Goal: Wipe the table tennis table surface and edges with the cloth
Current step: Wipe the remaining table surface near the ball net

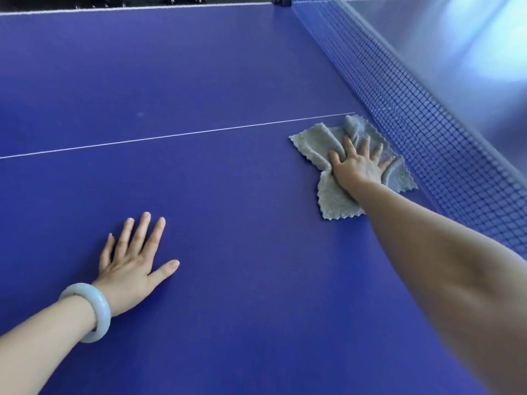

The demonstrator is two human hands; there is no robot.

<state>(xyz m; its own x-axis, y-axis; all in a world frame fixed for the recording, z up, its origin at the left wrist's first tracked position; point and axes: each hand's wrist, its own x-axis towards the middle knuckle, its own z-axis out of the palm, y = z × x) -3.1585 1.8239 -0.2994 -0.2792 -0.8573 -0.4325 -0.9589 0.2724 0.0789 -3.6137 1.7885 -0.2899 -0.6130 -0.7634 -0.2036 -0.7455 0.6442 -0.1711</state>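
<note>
Blue table tennis table, viewed from above and from the person's own position. A thin white centre line is seen crossing the playing surface from the left margin toward the net, and a white edge line is seen along the far side of the table. A dark blue mesh net with a pale top band is stretched diagonally across the right of the view; the half of the table behind it is washed out by glare.

A grey, fleecy cloth with scalloped edges is laid crumpled on the surface, just beside the foot of the net and on the near side of the centre line, with its upper corner close to the end of that line. The right hand is placed palm down on the middle of the cloth, the arm being extended fully. Its fingers are held straight and spread apart, and folds of cloth are raised between and around them.

The left hand is rested flat on the bare surface, well apart from the cloth and nearer the person. Its fingers are straight and slightly fanned, with the thumb set out to the side. A pale green, smooth, rounded bangle is worn on the left wrist.
</note>
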